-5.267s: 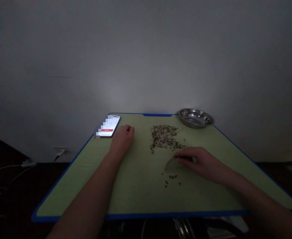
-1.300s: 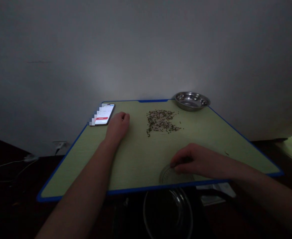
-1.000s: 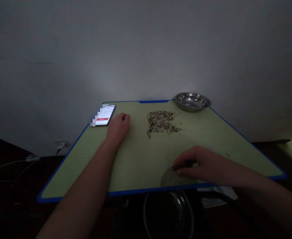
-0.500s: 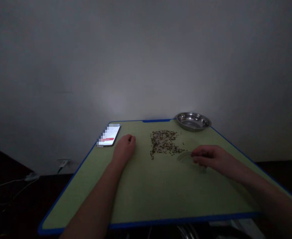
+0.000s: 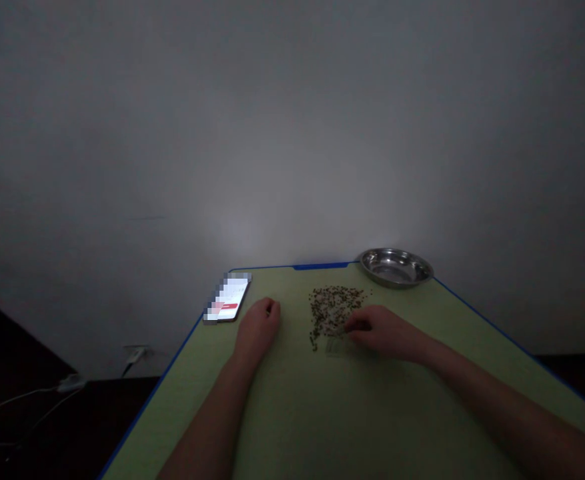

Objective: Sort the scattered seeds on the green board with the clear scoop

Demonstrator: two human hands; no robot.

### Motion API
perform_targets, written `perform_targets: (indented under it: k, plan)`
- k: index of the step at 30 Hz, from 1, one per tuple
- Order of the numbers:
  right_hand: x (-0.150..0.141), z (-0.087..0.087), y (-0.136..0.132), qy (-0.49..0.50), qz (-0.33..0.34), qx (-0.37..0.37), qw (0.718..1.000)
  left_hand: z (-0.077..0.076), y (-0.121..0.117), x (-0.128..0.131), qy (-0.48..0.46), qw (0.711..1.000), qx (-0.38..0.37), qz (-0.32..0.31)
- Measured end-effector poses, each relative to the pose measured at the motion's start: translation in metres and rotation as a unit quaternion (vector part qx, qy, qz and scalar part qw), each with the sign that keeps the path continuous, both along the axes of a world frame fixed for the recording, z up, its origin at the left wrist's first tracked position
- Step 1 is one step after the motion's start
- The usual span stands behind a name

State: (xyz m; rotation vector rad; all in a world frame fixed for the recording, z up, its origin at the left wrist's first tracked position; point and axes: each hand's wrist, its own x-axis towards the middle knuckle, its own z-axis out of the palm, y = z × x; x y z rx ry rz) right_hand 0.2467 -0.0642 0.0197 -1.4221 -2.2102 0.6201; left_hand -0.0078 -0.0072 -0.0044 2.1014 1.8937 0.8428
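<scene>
Both bare forearms reach forward
Left hand point(image 5: 259, 328) loosely curled; right hand point(image 5: 380, 331) bent inward, fingertips pinched.

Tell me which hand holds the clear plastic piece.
The right hand, pinching the piece beside the dark grains; the left hand lies curled near the phone.

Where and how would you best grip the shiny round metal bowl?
Likely the near rim of the bowl, approached from the person's side, thumb inside, fingers beneath: it sits upright, its wide lip flares outward, and the grey wall stands behind.
</scene>
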Motion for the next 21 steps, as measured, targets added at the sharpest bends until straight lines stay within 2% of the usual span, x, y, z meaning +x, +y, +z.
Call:
perform_targets:
  k: [8, 14, 17, 21]
  plan:
    - [-0.007, 0.002, 0.034, -0.039, -0.024, 0.049, 0.998, -0.001, -0.001, 0.0, 0.004, 1.0, 0.002, -0.006]
    - [-0.003, -0.005, 0.055, -0.052, -0.07, 0.071, 0.994, -0.003, 0.001, 0.001, 0.007, 1.0, 0.001, 0.003]
    - [0.002, -0.01, 0.059, -0.047, -0.088, 0.103, 0.99, -0.002, 0.001, 0.002, 0.006, 1.0, 0.005, 0.002]
    - [0.001, -0.013, 0.051, 0.004, -0.093, 0.134, 0.987, 0.0, 0.0, 0.003, 0.011, 1.0, -0.007, 0.009]
